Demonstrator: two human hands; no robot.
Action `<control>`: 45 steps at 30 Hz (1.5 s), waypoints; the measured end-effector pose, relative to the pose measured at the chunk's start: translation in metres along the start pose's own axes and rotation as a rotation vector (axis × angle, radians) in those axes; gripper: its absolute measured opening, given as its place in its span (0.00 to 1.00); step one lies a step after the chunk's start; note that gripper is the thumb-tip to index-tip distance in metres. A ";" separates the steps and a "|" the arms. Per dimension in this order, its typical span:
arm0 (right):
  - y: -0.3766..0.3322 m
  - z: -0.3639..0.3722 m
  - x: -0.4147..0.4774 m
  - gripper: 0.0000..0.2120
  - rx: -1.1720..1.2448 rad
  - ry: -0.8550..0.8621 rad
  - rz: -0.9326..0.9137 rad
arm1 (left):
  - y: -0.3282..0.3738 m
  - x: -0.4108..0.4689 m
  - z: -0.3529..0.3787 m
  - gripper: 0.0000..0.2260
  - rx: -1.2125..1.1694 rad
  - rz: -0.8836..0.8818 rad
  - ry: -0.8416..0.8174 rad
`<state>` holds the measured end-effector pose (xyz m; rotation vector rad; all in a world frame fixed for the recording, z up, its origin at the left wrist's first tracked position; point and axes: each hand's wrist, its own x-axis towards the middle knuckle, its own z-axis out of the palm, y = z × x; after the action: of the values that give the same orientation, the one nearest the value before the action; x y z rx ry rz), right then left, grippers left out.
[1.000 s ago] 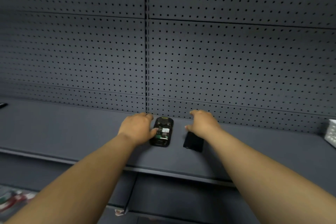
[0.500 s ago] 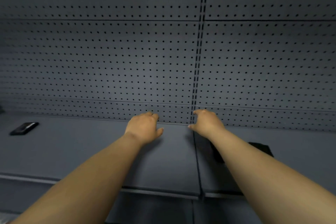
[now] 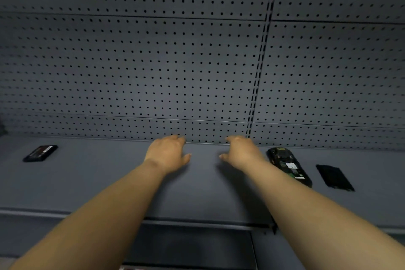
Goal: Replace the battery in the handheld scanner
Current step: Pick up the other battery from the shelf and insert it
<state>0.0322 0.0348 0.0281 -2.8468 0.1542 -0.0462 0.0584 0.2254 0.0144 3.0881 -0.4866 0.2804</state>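
Note:
The black handheld scanner (image 3: 288, 165) lies back-up on the grey shelf (image 3: 109, 182) at the right, its battery bay uncovered with a white label showing. A flat black cover (image 3: 334, 177) lies just right of it. Far left on the shelf rests a black battery (image 3: 40, 153) with a red mark. My left hand (image 3: 168, 153) and my right hand (image 3: 243, 152) hover over the shelf's middle, palms down, fingers loosely spread, holding nothing. My right forearm passes just left of the scanner.
A dark perforated back panel (image 3: 175, 72) rises behind the shelf, with a slotted upright (image 3: 258, 72) right of centre. The shelf's front edge (image 3: 197, 222) runs below my forearms, with a lower level beneath it.
The view has swung left: scanner and cover went from between my hands to the right. The battery at far left came into sight. Both hands left the scanner and cover.

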 end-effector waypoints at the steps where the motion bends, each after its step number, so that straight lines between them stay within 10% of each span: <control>1: -0.001 0.000 -0.001 0.26 0.000 0.000 -0.006 | -0.001 -0.001 -0.001 0.23 -0.006 -0.005 0.002; 20: -0.049 0.006 0.004 0.28 -0.015 -0.020 -0.107 | -0.054 -0.024 0.000 0.23 0.005 -0.101 0.012; 45: -0.305 0.104 0.048 0.26 0.044 -0.001 0.071 | -0.307 -0.012 0.016 0.22 -0.013 0.125 0.033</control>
<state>0.1155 0.3494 0.0170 -2.7950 0.2508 -0.0325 0.1441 0.5209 0.0038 3.0394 -0.6790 0.3273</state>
